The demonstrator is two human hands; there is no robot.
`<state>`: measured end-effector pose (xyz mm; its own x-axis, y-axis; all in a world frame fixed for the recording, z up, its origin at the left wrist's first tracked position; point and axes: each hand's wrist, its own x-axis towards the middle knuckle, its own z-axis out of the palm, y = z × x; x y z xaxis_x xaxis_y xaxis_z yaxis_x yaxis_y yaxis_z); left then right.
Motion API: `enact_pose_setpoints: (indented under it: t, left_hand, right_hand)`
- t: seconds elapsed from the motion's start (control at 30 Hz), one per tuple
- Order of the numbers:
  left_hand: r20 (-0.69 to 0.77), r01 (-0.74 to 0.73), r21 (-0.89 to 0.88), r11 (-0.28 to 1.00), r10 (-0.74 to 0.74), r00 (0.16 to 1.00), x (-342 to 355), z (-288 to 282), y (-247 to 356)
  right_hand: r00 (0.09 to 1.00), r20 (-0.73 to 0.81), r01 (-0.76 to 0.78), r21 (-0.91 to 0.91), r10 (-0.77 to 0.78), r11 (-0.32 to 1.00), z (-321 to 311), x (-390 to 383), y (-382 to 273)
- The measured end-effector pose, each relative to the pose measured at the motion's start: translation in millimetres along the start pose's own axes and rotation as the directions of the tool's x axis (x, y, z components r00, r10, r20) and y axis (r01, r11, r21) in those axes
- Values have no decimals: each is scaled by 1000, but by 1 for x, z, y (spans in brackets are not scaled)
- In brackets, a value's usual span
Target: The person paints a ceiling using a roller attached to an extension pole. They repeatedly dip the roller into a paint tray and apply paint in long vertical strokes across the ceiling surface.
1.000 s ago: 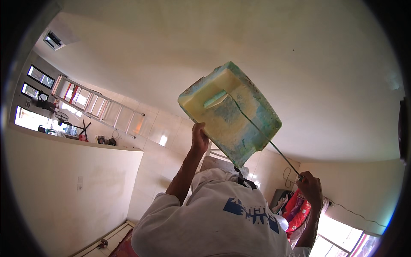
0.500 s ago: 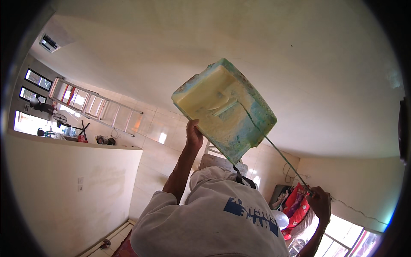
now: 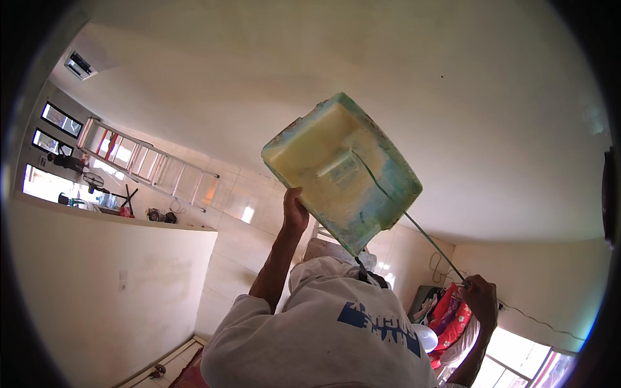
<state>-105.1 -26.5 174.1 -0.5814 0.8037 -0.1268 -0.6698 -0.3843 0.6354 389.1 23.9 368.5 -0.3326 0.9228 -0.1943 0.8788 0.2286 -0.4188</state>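
My left hand [image 3: 295,212] grips the lower left edge of a paint tray [image 3: 307,161], which is held up tilted and coated in cream, green and blue paint. In the tray lies a small roller [image 3: 337,169], blurred into the cream paint, on a long thin green rod [image 3: 424,233]. My right hand [image 3: 477,294] is closed round the far end of that rod, at the lower right. A white shirt with blue print [image 3: 310,336] fills the lower middle, between the two forearms.
An aluminium ladder [image 3: 145,161] is at the left, near a person [image 3: 63,160] in dark clothing and a standing fan [image 3: 94,181]. A low white wall [image 3: 97,271] is lower left. Red patterned fabrics [image 3: 449,323] and a bright window [image 3: 517,355] are lower right.
The roller has moved right and down within the tray since a second ago. My right hand has shifted right and down with the rod; my left hand still holds the tray.
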Motion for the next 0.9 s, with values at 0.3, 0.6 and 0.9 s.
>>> enact_pose_setpoints:
  t: [0.3, 0.6, 0.9]
  left_hand:
    - [-31, -20, -2, 1000, 20, 999, -6, -1, -4]
    - [-43, -150, 8, 989, 151, 988, -24, 14, 13]
    - [-123, -45, -124, 991, 30, 992, -8, 18, 7]
  right_hand:
    - [999, 51, -22, 75, 19, 997, 10, 5, -9]
    - [957, 252, -34, -404, 147, 914, -3, -7, 64]
    - [968, -97, 241, 104, -231, 965, 57, 46, 37]
